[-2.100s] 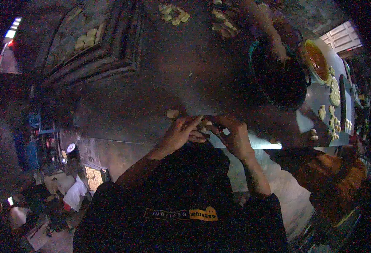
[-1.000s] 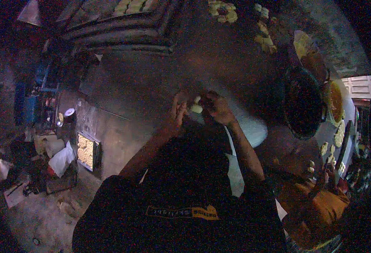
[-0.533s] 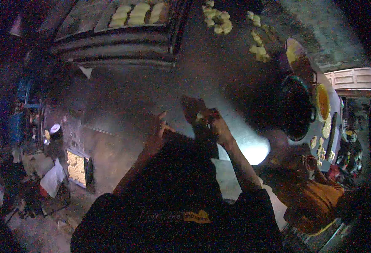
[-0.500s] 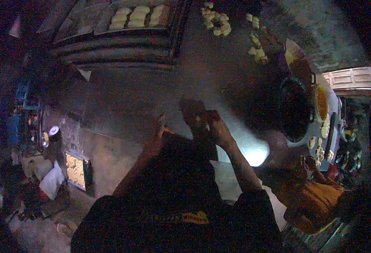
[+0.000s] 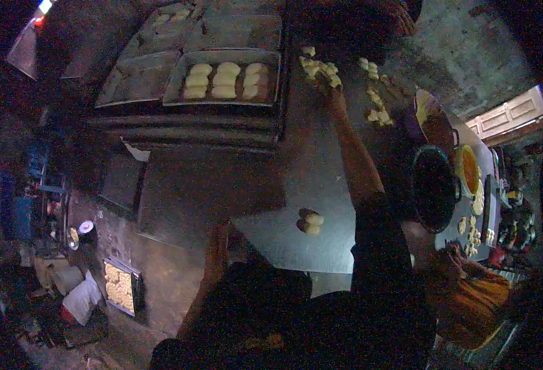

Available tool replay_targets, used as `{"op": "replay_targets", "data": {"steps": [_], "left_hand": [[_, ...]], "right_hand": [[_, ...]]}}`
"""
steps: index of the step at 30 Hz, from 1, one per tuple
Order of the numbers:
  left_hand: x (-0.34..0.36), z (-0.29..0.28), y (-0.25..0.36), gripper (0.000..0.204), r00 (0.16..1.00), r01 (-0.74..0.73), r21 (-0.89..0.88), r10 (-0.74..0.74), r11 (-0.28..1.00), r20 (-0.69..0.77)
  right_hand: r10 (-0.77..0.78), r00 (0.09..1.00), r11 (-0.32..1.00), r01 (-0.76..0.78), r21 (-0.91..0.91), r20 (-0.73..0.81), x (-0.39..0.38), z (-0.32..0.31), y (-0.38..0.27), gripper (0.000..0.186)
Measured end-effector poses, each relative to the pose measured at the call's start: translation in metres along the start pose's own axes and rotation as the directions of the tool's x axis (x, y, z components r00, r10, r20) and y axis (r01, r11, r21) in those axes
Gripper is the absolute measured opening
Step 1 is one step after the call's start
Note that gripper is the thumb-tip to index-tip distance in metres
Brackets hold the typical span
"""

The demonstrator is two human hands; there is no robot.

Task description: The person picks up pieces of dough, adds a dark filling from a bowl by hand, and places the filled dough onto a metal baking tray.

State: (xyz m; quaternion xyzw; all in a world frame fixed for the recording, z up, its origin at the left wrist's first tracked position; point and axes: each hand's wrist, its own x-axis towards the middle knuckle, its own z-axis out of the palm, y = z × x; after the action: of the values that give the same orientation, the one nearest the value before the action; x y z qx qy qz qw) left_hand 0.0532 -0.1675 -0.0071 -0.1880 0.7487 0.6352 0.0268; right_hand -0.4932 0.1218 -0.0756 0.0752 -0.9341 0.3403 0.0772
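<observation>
My right arm stretches far across the table. My right hand [image 5: 333,92] is at the near side of a cluster of pale dough pieces [image 5: 318,69]; its fingers are too dark to make out. Low at the left, close to my body, is my left hand [image 5: 220,240], dim and partly in shadow, with no object visible in it. A small joined pair of dough pieces [image 5: 312,223] lies on the lit metal tabletop [image 5: 290,237] between my arms. More dough pieces [image 5: 379,116] lie in a line to the right of my right hand.
Baking pans [image 5: 222,103] stand stacked at the far left, the nearest holding three rows of dough. At right are a large dark tub [image 5: 433,188] and a yellow-orange bucket [image 5: 467,169]. A person in orange [image 5: 475,302] works there. A tray of dough [image 5: 120,287] sits lower left.
My right hand has gone from in front of my body to the far dough cluster. The small dough pair now shows on the table. My left hand has moved slightly down and left; the view has shifted.
</observation>
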Motion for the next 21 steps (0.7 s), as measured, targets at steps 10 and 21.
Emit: {"op": "replay_targets", "data": {"steps": [10, 21], "left_hand": [[-0.012, -0.016, -0.017, 0.058, 0.999, 0.019, -0.409, -0.003, 0.912, 0.040], [0.019, 0.134, 0.090, 0.025, 0.947, 0.036, -0.631, 0.176, 0.775, 0.270]], "right_hand": [[-0.222, 0.975, 0.953, 0.214, -0.215, -0.014, -0.017, 0.001, 0.009, 0.049], [-0.133, 0.991, 0.982, 0.129, 0.139, 0.021, -0.429, -0.124, -0.141, 0.034]]}}
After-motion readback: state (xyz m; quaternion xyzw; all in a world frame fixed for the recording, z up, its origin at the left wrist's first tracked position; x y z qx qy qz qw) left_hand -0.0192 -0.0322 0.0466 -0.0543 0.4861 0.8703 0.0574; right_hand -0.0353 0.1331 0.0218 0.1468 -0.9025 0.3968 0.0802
